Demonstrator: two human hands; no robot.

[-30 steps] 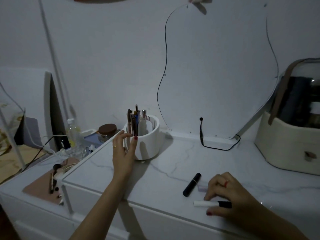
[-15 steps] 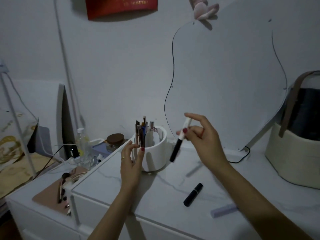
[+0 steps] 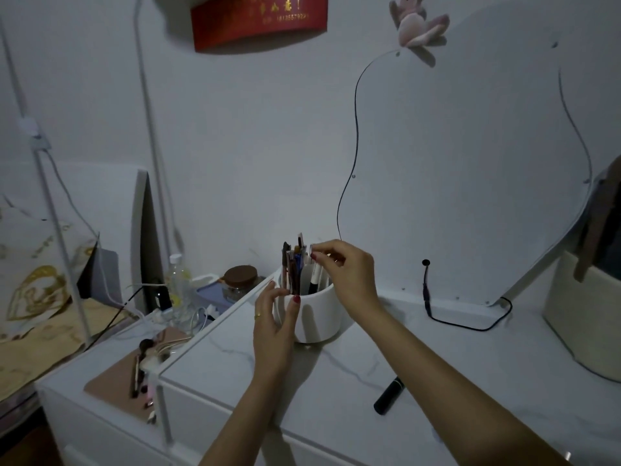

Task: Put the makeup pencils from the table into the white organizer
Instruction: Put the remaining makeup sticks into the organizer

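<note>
Pencils crowd white organizer; right hand pinches another inside.

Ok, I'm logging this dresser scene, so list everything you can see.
white organizer: one, white, tabletop centre, holding pencils
white-and-black pencil: one, lowered into organizer
black tube: one, lying on tabletop
table: one, white marble
mirror: one, leaning on wall
black cable: one, below mirror
cream case: one, far right
brown-lidded jar: one, behind table edge
plastic bottle: one, clear, left
red banner: one, wall
pink plush: one, mirror top
left hand: steadies organizer
right hand: pinches pencil top
</note>
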